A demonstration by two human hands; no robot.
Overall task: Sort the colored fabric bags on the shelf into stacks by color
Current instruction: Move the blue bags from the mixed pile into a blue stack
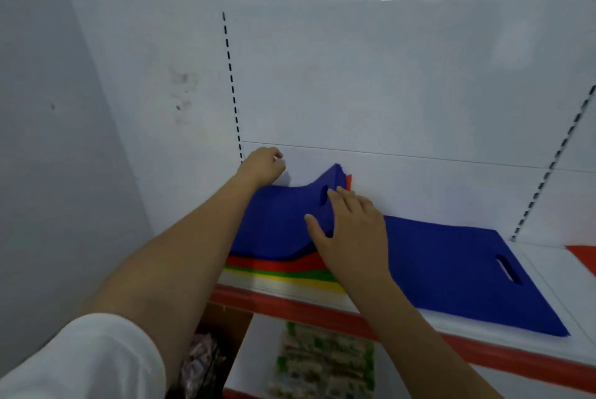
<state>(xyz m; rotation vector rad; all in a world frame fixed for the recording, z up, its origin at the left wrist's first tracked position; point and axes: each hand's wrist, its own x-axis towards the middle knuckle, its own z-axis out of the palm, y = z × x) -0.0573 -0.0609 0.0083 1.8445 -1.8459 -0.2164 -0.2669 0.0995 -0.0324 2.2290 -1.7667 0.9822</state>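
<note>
Sleeve (80, 356), white, covers the left upper arm at seven o'clock. Below the shelf's red front lip (290, 303), at six o'clock, blurred packaged goods (322, 363) sit on a lower level. On the white shelf (548, 273), a flat blue stack (451, 269) lies at four o'clock, its handle slot facing up. At centre, the right hand (351, 234) rests with fingers spread and straight on the top blue bag (277, 224) of the mixed pile (274, 269), whose red, green, yellow and white edges show beneath. Farther back, at eleven o'clock, the left hand (263, 166) is curled at that bag's rear corner; whether it pinches the fabric is unclear. A red bag (583, 258) peeks in at three o'clock.
</note>
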